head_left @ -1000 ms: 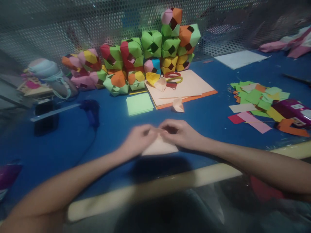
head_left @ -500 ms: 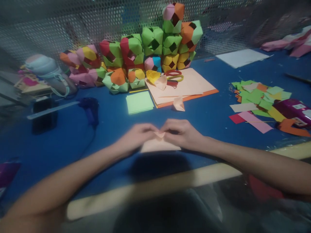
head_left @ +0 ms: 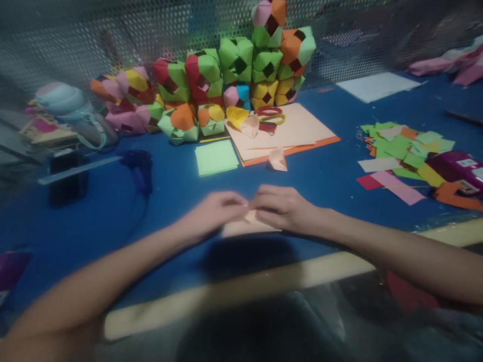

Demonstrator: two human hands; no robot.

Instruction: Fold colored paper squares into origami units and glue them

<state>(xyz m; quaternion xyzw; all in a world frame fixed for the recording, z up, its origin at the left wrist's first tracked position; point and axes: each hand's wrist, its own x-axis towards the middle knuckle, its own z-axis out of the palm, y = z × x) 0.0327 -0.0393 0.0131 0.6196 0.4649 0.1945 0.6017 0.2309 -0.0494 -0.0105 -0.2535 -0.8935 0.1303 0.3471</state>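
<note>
Evidently the fold is the thing to get right: a pale peach piece of thin paper point(head_left: 241, 230) lies on the smooth blue tabletop point(head_left: 324, 188), near its rounded cream front edge point(head_left: 162, 307), with both hands closed over its upper part. The left hand point(head_left: 214, 212) seems to pinch the paper at the top with thumb and fingertips, though blur hides exactly where they press; the right hand point(head_left: 289, 208) has its thumb across the paper beside a small raised peach flap point(head_left: 250, 216), its fingers curled narrowly above. For a clean crease, I would keep the left fingertips pinning the layers so that nothing slides, bring the flap's point squarely into line, and only then run the right thumb outward along the fold, pressing against the hard top; such light paper probably creases at the first firm push, so a crooked one would be hard to undo. Just beyond, a small folded peach paper unit point(head_left: 277, 159) and a stack of mint-green paper squares point(head_left: 216, 158) sit undisturbed. Compared with half a second ago, the flap, which then pointed down between the thumbs, looks turned and partly tucked against the right thumb, the right hand's fingers have edged leftward over the paper, and the whole view has tilted slightly.
</note>
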